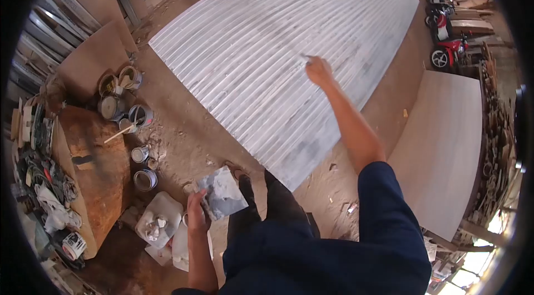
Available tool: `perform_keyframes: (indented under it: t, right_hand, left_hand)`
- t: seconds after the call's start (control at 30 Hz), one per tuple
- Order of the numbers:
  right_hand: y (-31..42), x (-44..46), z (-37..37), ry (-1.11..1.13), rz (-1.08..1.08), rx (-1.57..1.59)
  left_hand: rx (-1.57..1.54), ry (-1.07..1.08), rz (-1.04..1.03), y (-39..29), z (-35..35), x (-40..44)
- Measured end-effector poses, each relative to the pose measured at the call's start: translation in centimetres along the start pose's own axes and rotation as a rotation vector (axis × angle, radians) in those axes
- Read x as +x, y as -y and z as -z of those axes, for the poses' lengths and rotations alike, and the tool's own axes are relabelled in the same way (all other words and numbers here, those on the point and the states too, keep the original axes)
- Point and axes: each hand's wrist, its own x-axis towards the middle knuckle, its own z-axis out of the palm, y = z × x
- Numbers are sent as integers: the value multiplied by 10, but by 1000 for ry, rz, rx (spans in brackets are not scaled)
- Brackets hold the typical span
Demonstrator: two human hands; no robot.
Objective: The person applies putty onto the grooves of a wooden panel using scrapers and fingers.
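Spreading across the floor ahead of the person, one ribbed panel (261,67) lies beneath the right hand (319,70), which is closed around one small tool (305,57), contact unclear. The left hand (196,207) grips one smeared board (224,192) by its edge. One tub (173,206) sits near it; one pale sheet (442,150) lies right.

Two hands (319,70) (196,209); one small tool (305,56); one smeared board (224,195); one ridged panel (272,44).

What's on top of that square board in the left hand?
On the square board, held in the left hand, there's a whitish smear and grey patches. The board's underside is hidden, so I can't tell what's there.
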Motion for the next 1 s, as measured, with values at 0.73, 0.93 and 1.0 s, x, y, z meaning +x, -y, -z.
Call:
perform_keyframes:
  t: [0.73, 0.93, 1.0]
  right_hand:
    - [219, -272, -26, 877, -381, 1403]
    - [163, -295, 15, 1084, -285, 1964]
    - [131, -281, 33, 1110, -162, 2023]
  left_hand:
    - [-205, -108, -172, 37, 58, -68]
    - [-357, -71, -266, 76, 18, -101]
    - [-431, -28, -275, 88, -3, -104]
